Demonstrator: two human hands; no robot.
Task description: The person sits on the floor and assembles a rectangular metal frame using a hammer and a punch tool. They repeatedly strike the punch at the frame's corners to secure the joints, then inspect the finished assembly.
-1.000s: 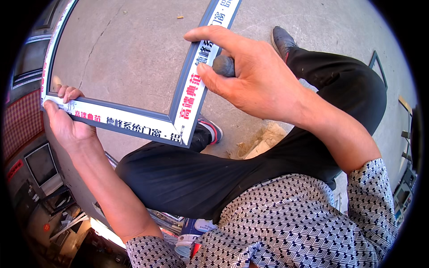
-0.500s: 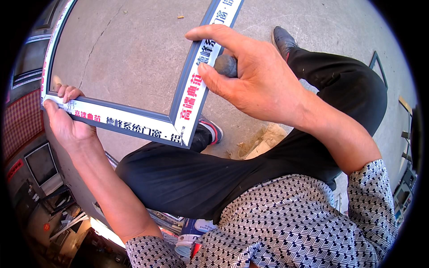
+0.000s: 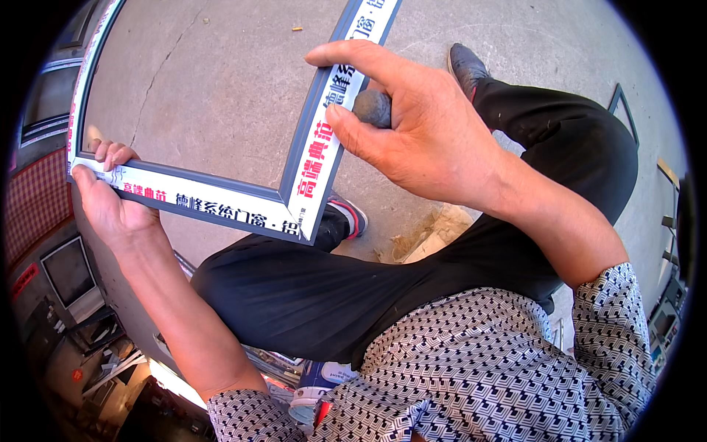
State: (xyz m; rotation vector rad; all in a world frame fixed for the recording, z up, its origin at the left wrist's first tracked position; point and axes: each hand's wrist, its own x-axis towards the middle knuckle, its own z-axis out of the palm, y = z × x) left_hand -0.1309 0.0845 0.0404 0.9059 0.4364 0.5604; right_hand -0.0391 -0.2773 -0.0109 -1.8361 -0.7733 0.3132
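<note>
In the head view, the left hand [image 3: 110, 199] clasps the lower left corner of a grey window frame [image 3: 221, 202], fingers curled over its top edge. The right hand [image 3: 420, 136] pinches the frame's right bar between forefinger and thumb, with a small dark grey object [image 3: 373, 107] tucked against the palm. The frame is held above the person's black trousers [image 3: 309, 295] and the concrete floor [image 3: 213, 96].

Sunlit grey concrete floor [image 3: 221, 81] with a thin crack fills the far side. A red checkered surface [image 3: 33, 202] and cluttered dark shelving [image 3: 74, 331] stand at left.
</note>
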